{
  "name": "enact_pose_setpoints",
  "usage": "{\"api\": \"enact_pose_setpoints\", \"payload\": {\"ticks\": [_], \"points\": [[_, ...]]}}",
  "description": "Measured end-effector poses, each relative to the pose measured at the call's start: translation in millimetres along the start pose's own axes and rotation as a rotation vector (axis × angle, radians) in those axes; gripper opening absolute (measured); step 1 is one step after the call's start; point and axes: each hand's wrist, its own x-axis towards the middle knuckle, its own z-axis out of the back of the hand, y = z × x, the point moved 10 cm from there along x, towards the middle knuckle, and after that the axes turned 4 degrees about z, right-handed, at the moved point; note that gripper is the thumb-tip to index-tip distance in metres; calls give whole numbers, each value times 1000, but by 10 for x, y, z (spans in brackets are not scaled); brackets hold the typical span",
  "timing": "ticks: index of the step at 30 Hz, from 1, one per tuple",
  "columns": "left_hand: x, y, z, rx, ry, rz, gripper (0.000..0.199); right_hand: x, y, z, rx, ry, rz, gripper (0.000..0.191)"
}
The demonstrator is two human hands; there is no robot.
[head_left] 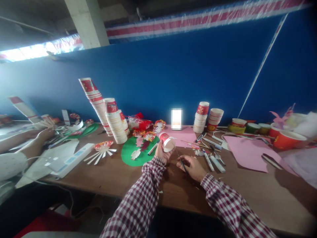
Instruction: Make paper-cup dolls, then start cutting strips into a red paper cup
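Observation:
Tilted in my left hand (161, 154) is a red and white paper cup (168, 142), its open end facing me and to the right. A cut strip seems to stand off its rim. My right hand (195, 168) grips a slim dark pen-like tool (182, 162), whose thin tip points up toward the cup without clearly touching it. Whether it is a knife or a pen, I cannot tell. Left of the cup, a round green sheet (127, 157) carries paper cutouts and a marker (153, 148).
Tall stacks of paper cups (116, 125) lean at the left; shorter stacks (201, 117) stand right of centre. Markers (208, 160), pink sheets (244, 153) and orange cups (288, 139) lie rightward. A co-worker's hands (46, 135) and a white power strip (74, 159) are at the left.

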Motion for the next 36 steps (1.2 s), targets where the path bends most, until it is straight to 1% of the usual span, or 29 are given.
{"api": "enact_pose_setpoints", "payload": {"ticks": [5, 13, 17, 21, 24, 29, 31, 33, 36], "points": [[2, -19, 15, -29, 2, -7, 32, 1, -4, 5, 9, -8, -6, 32], [4, 8, -10, -49, 46, 24, 39, -8, 31, 10, 11, -10, -6, 29], [7, 18, 14, -51, 29, 26, 37, -12, 35, 9, 17, -7, -21, 30], [29, 30, 51, -24, 9, 37, 34, -17, 44, 9, 22, -1, -32, 31], [29, 14, 67, 3, -9, 15, 31, -20, 44, 16, 19, -3, -38, 31], [-18, 7, -18, 66, 55, -24, 17, -19, -13, 21, 77, -21, -35, 32], [-39, -1, -28, 88, 66, -46, 9, -16, -62, 58, 152, -60, -51, 35], [-65, -24, -57, 132, 98, -85, 3, -12, -100, 135, 222, -128, -72, 38], [-119, -25, -153, 237, 194, -131, 8, -10, -71, 316, 269, -275, -56, 43]]}}
